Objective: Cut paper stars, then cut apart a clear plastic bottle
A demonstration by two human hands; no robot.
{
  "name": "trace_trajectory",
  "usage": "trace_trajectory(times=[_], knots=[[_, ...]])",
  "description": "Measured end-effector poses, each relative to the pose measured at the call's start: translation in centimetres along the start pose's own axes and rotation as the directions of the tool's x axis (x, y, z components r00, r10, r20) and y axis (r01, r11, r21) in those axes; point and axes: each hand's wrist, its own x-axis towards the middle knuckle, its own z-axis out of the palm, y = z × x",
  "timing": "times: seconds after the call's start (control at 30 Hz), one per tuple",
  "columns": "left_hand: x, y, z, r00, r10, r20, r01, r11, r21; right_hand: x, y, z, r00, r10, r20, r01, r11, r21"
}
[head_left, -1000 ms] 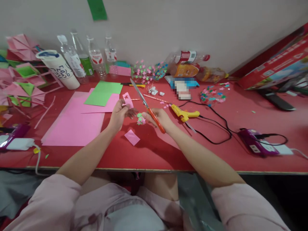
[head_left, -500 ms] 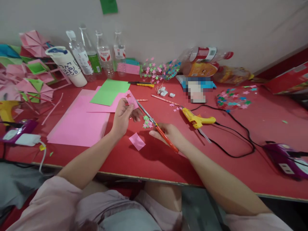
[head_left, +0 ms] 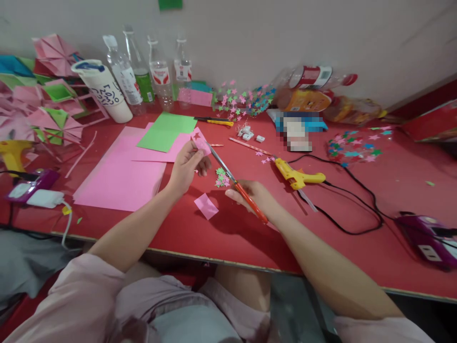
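My left hand [head_left: 185, 166] pinches a small pink paper strip [head_left: 201, 142] with a star-shaped hole, held just above the red table [head_left: 228, 233]. My right hand [head_left: 255, 196] grips orange-handled scissors [head_left: 237, 185], whose blades point up-left and meet the strip's right edge. A small heap of green and pink paper stars [head_left: 222, 177] lies under the blades. A loose pink paper scrap [head_left: 206, 206] rests on the table below my hands.
Pink paper sheets [head_left: 119, 178] and a green sheet [head_left: 166, 130] lie at left. A yellow glue gun [head_left: 299, 176] with black cable sits right of my hands. Bottles [head_left: 139, 78], a white cup [head_left: 103, 90], star piles [head_left: 239, 100], folded paper shapes [head_left: 43, 100] and purple power strips [head_left: 426, 236] line the edges.
The scissors swung from raised over the table down toward the strip, and now touch its edge. My left hand kept hold of the strip. The view shifted left.
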Motion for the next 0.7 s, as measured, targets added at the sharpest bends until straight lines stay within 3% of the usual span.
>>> trace_trajectory(times=[0.23,0.7], knots=[[0.03,0.18,-0.11,0.998,0.041,-0.049,-0.042,0.999,-0.031,-0.15,-0.33,-0.27,1.000,0.017,0.014,-0.016,0.999,-0.037],[0.42,0.46,-0.82,0.998,0.057,-0.032,-0.057,0.998,-0.009,-0.29,0.02,-0.49,0.997,0.029,0.072,-0.030,0.999,0.019]])
